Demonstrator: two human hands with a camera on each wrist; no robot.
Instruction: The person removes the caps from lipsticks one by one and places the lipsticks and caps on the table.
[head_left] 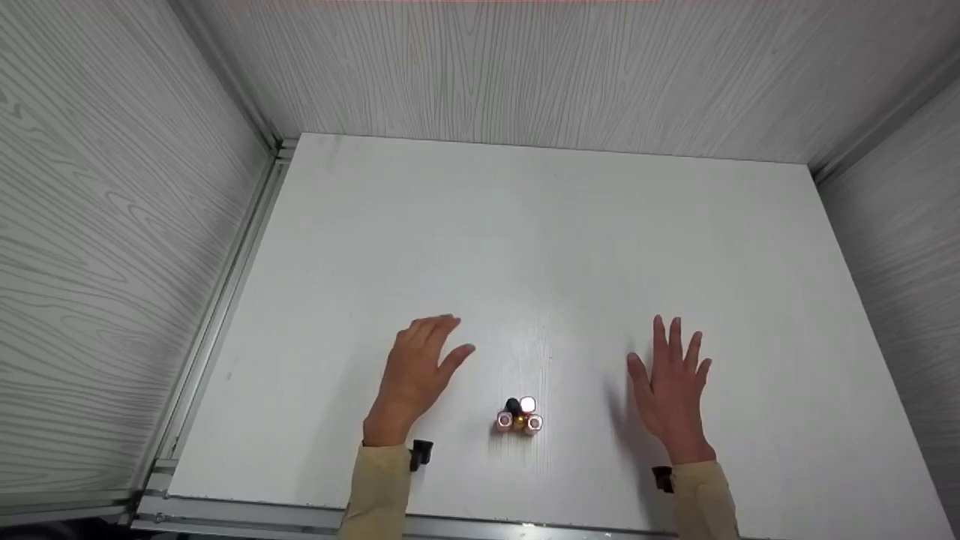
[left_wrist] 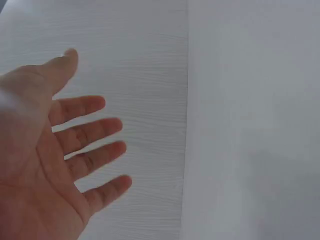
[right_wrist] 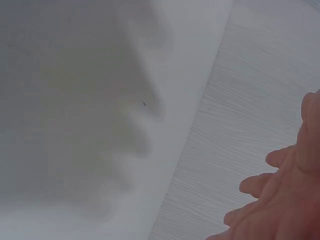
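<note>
A tight cluster of several small upright items [head_left: 520,417] stands on the white table, near its front edge. Two of them have pinkish metallic tops with a round centre, one is black, one gold, and one has a pale square top with a pink rim. To the left of the cluster my left hand [head_left: 416,367] hovers with fingers relaxed and thumb apart; the left wrist view shows its bare palm [left_wrist: 40,185]. My right hand [head_left: 671,394] is farther off on the cluster's right, fingers spread and straight, holding nothing. Only part of that hand [right_wrist: 285,195] enters the right wrist view.
The white tabletop [head_left: 525,240] is enclosed by wood-grain panels at the back [head_left: 540,75], left [head_left: 105,247] and right [head_left: 900,240]. A metal rail [head_left: 225,300] runs along the left side, and another metal edge [head_left: 480,527] borders the front.
</note>
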